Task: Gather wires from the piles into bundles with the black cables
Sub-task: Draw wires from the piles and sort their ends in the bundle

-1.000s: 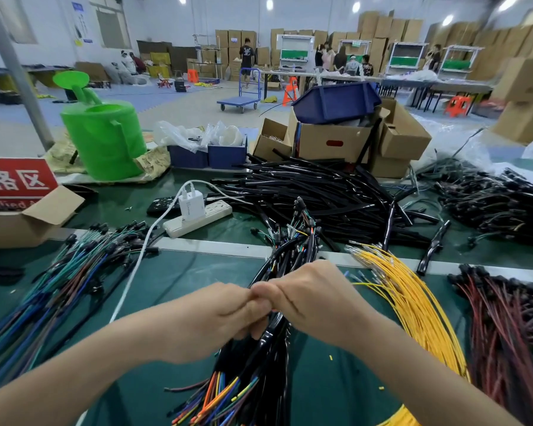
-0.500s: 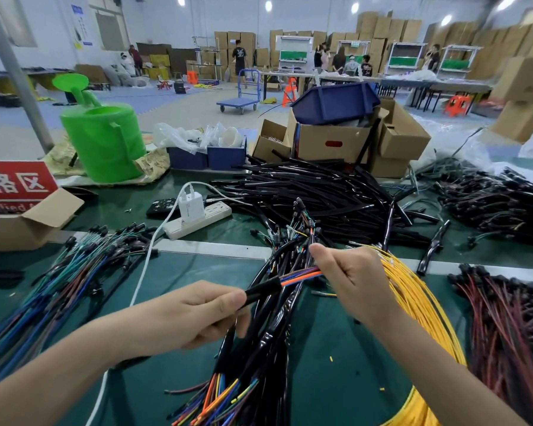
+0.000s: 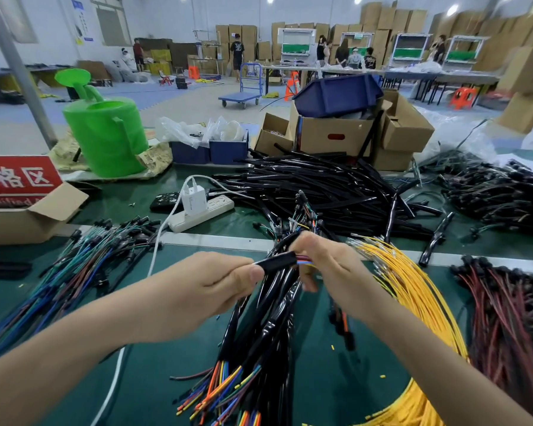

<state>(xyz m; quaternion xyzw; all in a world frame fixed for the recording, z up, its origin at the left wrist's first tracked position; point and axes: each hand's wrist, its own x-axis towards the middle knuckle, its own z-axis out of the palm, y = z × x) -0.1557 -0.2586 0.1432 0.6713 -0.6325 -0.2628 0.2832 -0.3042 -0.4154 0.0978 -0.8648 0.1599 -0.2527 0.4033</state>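
the red sign (image 3: 19,179) reads "格区" above a cut-off english line.

The right hand (image 3: 333,265) shows blurred lower fingertips (image 3: 310,284); at nine o'clock the red sign (image 3: 16,179) is cut by the edge.

A black cable (image 3: 276,262) is pinched near its end by the left hand (image 3: 216,287), and the coloured wires (image 3: 303,261) emerging from it are gripped by the right hand (image 3: 330,265), above a heap of bundles (image 3: 259,342) on the green surface (image 3: 326,379). Yellow wires (image 3: 413,299) are spread just right of the heap, dark red wires (image 3: 511,327) beyond them, and blue-green wires (image 3: 74,272) to the left. A pile of black cables (image 3: 320,186) is seen further back, beside a white power strip (image 3: 203,215).
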